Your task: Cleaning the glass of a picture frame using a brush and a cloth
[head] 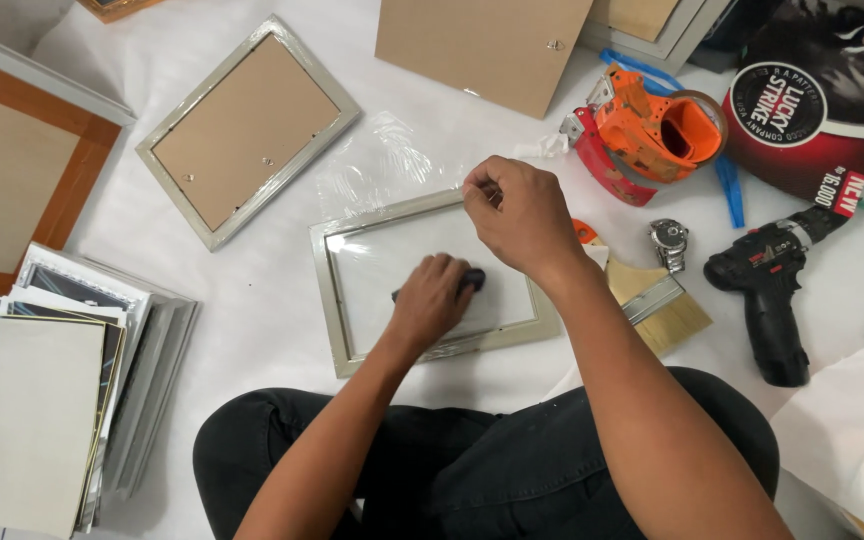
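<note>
Head view: left hand [432, 300] grips dark tool [472, 280] on frame [332, 300] (long axis left-right); right hand [517, 215] pinched

Picture-framing workshop. Indicators: several picture frames [248, 130] laid out on a white-covered work surface [262, 310], a stack of prints [47, 400], a tape dispenser [647, 135], a paintbrush [657, 300] and a cordless drill [772, 290].

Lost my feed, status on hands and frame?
Left hand pressing a dark object on the glass of the silver frame. Right hand pinching at its top edge. Paintbrush beside, apart.
</note>
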